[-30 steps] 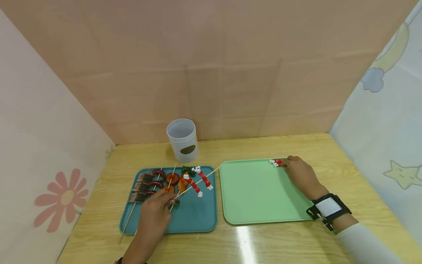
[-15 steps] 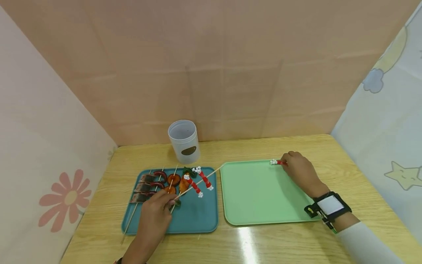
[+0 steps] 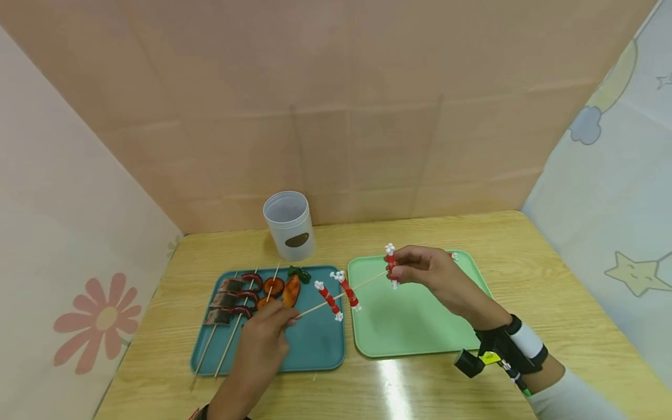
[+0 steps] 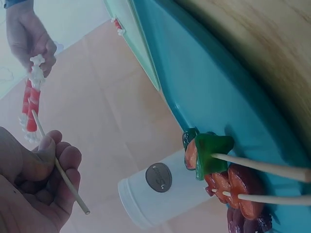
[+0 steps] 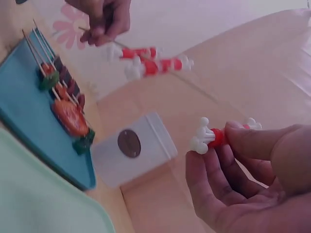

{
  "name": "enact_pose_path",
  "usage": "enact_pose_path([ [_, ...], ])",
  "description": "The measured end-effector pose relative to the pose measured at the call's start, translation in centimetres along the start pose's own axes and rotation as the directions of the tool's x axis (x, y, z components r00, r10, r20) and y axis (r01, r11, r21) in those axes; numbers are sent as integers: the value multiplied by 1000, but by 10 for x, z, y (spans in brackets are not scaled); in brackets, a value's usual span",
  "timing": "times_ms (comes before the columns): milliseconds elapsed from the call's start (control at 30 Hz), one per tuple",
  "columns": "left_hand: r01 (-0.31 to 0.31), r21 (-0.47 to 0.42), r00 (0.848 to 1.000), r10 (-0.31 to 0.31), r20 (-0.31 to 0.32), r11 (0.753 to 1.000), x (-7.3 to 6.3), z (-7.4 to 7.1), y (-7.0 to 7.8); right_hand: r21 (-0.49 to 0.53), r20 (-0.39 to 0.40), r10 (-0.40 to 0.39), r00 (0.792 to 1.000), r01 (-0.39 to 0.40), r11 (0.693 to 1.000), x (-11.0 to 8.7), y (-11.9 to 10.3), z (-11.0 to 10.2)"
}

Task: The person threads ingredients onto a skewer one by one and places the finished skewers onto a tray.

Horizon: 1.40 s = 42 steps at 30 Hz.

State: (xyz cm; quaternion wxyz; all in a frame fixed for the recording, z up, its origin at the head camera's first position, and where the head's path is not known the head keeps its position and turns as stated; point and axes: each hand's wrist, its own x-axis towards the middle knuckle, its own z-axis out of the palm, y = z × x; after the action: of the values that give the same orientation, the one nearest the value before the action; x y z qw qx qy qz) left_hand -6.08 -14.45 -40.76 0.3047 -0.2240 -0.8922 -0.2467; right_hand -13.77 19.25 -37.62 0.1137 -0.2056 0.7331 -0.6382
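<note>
My left hand [image 3: 265, 338] grips a thin wooden skewer [image 3: 370, 280] near its lower end, above the teal tray. Two toy pieces, red with white knobbed ends, are threaded on it: one nearer the hand [image 3: 329, 301], the other [image 3: 349, 291] further along. Between thumb and fingers, my right hand [image 3: 438, 280] pinches a third red-and-white piece [image 3: 391, 265], upright over the green tray. The skewer's tip reaches this piece in the head view; whether it has entered cannot be told. Another red-and-white piece [image 3: 454, 255] lies at the green tray's far edge, partly hidden by the right hand.
The teal tray [image 3: 315, 350] bears several toy food skewers [image 3: 226, 300] on its left side. Right of it lies the green tray [image 3: 399, 344]. A whitish cup [image 3: 291, 230] stands behind the teal tray. Walls enclose the table's back and sides.
My right hand has lifted a red-and-white piece from the green tray's far right and brought it left to the skewer's tip. My left hand has shifted slightly right with the skewer.
</note>
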Motion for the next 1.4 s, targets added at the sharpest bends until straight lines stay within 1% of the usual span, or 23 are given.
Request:
enact_pose_path([
  [100, 11, 7, 1000, -11, 3, 1000, 1, 0, 2, 17, 23, 1, 1000, -1, 1000, -1, -4, 8],
  [200, 18, 8, 1000, -18, -1, 1000, 2, 0, 3, 33, 20, 4, 1000, -5, 999, -2, -6, 12],
  [367, 11, 19, 1000, -11, -8, 1000, 2, 0, 4, 33, -5, -7, 1000, 7, 999, -2, -6, 13],
  [567, 10, 14, 1000, -10, -10, 1000, 2, -2, 3, 47, -9, -24, 1000, 24, 999, -2, -6, 13],
  [700, 16, 21, 1000, -16, -7, 1000, 1, -3, 2, 59, -25, -3, 1000, 4, 998, -2, -6, 16],
  [800, 19, 37, 1000, -19, -7, 999, 0, -2, 3, 38, -46, 14, 999, -12, 999, -2, -6, 17],
  [900, 6, 54, 1000, -5, -14, 999, -1, -1, 4, 7, -74, 39, 997, -38, 999, -3, -6, 18],
  [967, -10, 56, 1000, 11, -19, 998, 0, 0, 5, 9, -82, 55, 995, -54, 998, -3, -5, 20],
  [1067, -23, 53, 999, 25, -24, 998, 1, 2, 6, 66, -99, 84, 992, -78, 995, -4, -5, 25],
  [1200, -33, 48, 999, 35, -40, 998, 3, 4, 7, 156, -116, 103, 988, -85, 984, -4, -6, 31],
  [1400, -56, 59, 996, 60, -65, 997, 4, 3, 6, 219, -115, 127, 985, -100, 971, -3, -6, 39],
])
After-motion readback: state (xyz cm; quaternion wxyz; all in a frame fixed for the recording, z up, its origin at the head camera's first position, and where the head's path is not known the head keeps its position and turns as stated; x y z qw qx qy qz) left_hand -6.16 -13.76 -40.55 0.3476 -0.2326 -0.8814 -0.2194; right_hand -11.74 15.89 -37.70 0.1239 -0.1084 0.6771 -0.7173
